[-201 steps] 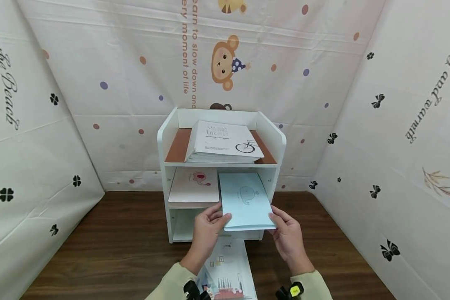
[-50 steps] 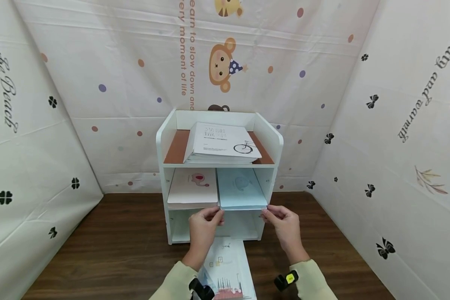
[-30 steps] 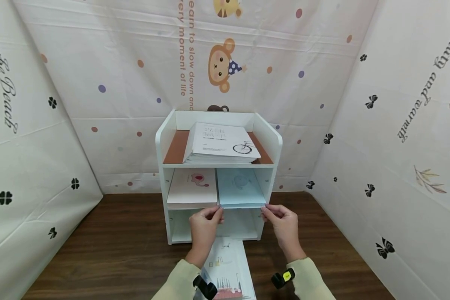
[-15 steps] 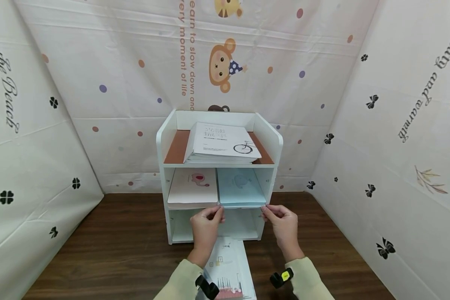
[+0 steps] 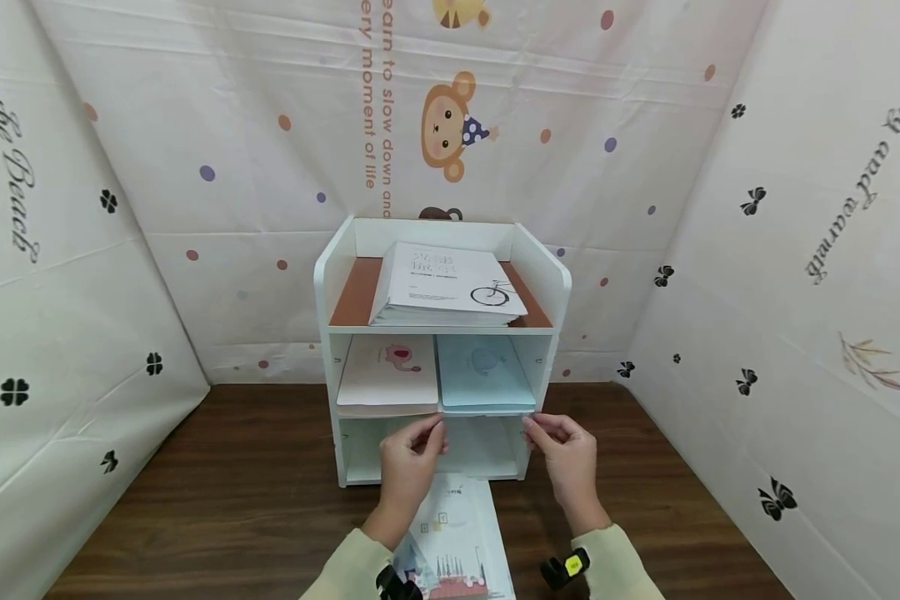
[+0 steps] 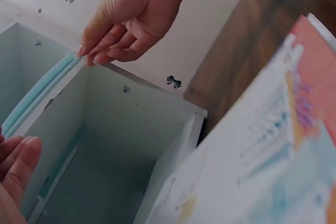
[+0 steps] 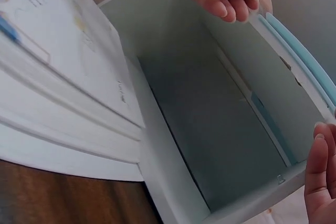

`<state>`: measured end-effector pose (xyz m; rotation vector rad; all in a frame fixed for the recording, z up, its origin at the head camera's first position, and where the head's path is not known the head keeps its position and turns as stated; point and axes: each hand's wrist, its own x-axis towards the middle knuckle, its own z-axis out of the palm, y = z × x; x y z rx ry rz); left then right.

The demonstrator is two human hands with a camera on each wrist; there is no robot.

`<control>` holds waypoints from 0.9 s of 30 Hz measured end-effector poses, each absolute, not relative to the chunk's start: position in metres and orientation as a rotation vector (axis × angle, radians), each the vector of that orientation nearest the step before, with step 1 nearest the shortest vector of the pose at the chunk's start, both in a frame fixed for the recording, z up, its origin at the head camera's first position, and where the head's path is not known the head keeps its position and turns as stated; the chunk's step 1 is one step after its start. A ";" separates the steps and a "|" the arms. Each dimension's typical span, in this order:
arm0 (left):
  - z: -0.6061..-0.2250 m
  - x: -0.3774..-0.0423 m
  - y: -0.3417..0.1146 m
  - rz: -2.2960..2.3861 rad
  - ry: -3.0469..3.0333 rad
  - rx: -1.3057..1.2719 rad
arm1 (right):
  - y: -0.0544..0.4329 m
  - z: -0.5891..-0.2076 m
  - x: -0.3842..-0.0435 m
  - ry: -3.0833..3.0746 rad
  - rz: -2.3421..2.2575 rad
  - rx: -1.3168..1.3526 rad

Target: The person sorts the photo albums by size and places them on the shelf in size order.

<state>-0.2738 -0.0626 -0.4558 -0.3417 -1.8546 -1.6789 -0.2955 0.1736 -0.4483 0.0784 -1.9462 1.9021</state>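
Blue notebooks (image 5: 487, 375) with a whale drawing lie in the right half of the middle compartment of a white shelf unit (image 5: 442, 331), their front near the board's edge. My left hand (image 5: 407, 467) is at their front left corner, thumb and fingers close together. At the front right corner, the fingertips of my right hand (image 5: 572, 467) touch or nearly touch the blue edge. The right wrist view shows my right hand (image 7: 321, 171) with nothing between thumb and fingers. Beside the blue ones lie white notebooks (image 5: 386, 375) with a red elephant drawing.
A stack of white books (image 5: 450, 283) with a bicycle cover lies on the brown top shelf. Another stack of picture-covered books (image 5: 450, 525) lies on the wooden table (image 5: 255, 500), below my hands. Printed cloth walls (image 5: 255, 200) enclose the sides and back.
The blue notebooks, earlier held by both hands and sticking out of the shelf, have slid back into the middle compartment. Lately my hands have dropped slightly from the front edge.
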 end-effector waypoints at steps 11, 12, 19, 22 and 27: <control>-0.462 -0.264 -0.080 -1.629 -2.083 -0.327 | 0.169 -0.460 -0.285 -2.073 1.933 0.069; -0.463 -0.262 -0.083 -1.603 -2.118 -0.326 | 0.169 -0.461 -0.284 -2.095 1.935 0.066; -0.475 -0.254 -0.099 -1.485 -2.240 -0.345 | 0.166 -0.467 -0.270 -2.246 1.982 0.052; -0.477 -0.251 -0.104 -1.472 -2.262 -0.326 | 0.164 -0.468 -0.263 -2.269 2.041 0.062; -0.478 -0.244 -0.113 -1.431 -2.342 -0.304 | 0.162 -0.470 -0.256 -2.299 2.140 0.084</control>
